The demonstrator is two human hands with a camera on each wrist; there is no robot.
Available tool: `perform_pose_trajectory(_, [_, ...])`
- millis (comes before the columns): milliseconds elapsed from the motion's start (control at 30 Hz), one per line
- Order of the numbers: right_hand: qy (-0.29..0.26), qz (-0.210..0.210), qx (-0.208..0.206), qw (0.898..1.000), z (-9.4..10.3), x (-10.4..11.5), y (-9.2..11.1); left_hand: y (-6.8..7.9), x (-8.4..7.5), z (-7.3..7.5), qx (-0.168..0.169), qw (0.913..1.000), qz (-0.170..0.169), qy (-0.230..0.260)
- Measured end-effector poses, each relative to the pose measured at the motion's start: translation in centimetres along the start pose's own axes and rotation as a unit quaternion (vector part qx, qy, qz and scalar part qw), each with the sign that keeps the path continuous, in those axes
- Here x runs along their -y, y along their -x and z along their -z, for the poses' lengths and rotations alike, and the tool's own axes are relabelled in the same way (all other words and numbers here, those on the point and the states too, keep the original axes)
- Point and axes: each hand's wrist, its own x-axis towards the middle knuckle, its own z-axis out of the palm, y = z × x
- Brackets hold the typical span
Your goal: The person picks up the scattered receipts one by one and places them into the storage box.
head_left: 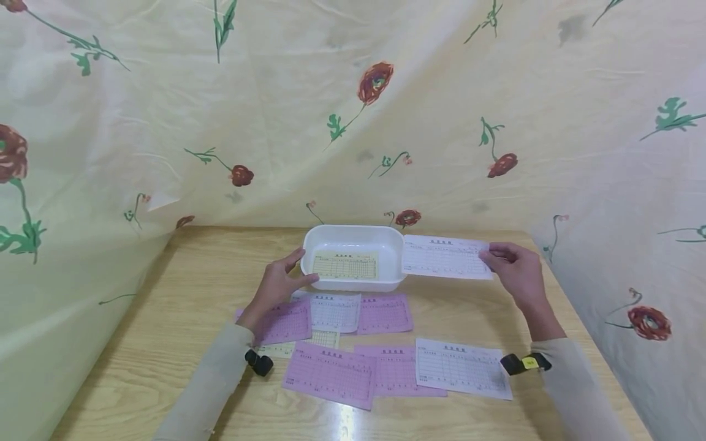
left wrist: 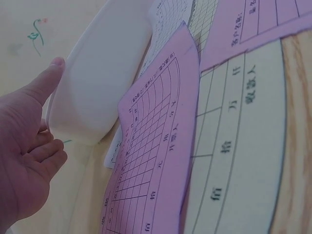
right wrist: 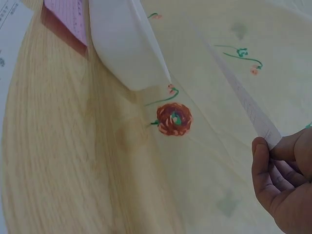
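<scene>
My left hand (head_left: 277,283) holds the left end of a white plastic tray (head_left: 355,285), thumb near the front rim and fingers at the left side. Inside the tray lies a pale yellow printed form slip (head_left: 345,266). Held up just right of the tray is a white form slip (head_left: 444,258), its right edge pinched between the thumb and fingers of my right hand (head_left: 517,271). The right wrist view shows this white slip (right wrist: 248,105) nearly edge-on.
In front of the tray, pink slips (head_left: 331,373), white slips (head_left: 463,369) and a partly covered yellow slip (head_left: 276,350) lie overlapping on the wooden table (head_left: 193,294). A flowered cloth (head_left: 276,122) hangs behind and at both sides.
</scene>
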Motion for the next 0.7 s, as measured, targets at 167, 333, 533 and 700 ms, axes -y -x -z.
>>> perform_pose_trajectory(167, [-0.005,0.005,0.011,1.0,-1.1,1.3,-0.5,0.0,0.0,0.0,-0.002,1.0,-0.005,0.005])
perform_pose_trajectory(333, [-0.005,0.008,0.03,1.0,-2.0,2.4,-1.0,0.1,0.0,-0.1,-0.002,1.0,-0.002,0.002])
perform_pose_trajectory(533, [-0.019,0.02,0.047,0.999,-3.4,3.4,-1.3,0.1,0.0,-0.1,-0.005,1.0,-0.002,0.004])
perform_pose_trajectory(700, [-0.044,0.044,0.054,0.997,-4.8,4.0,-1.8,0.0,0.2,-0.1,0.0,1.0,-0.006,0.008])
